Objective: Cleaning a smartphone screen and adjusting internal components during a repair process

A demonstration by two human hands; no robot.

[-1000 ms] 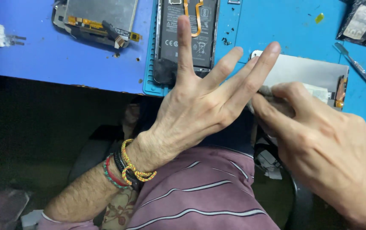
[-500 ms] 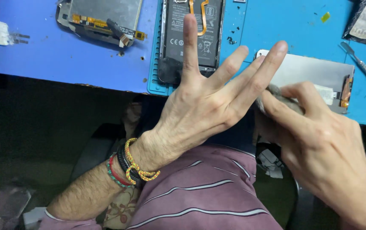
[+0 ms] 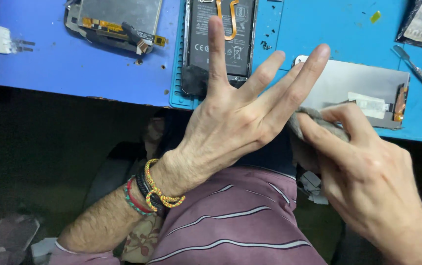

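At the upper left of the frame a stripped screen assembly [image 3: 117, 22] lies on the blue surface [image 3: 49, 59]; right of it an opened phone [image 3: 219, 41] with its battery showing rests on a lighter blue mat [image 3: 289, 29]. The left hand [image 3: 230, 127] hovers at centre, fingers spread wide and holding nothing. At right the right hand [image 3: 368, 181] pinches a small grey cloth [image 3: 314, 120] against the near edge of a grey display panel [image 3: 358, 88], apparently a wiping step. Any further wiping calls for light pressure, since the panel sits at the surface's edge; open room lies above it. A metal pry tool [image 3: 420, 73] rests far right.
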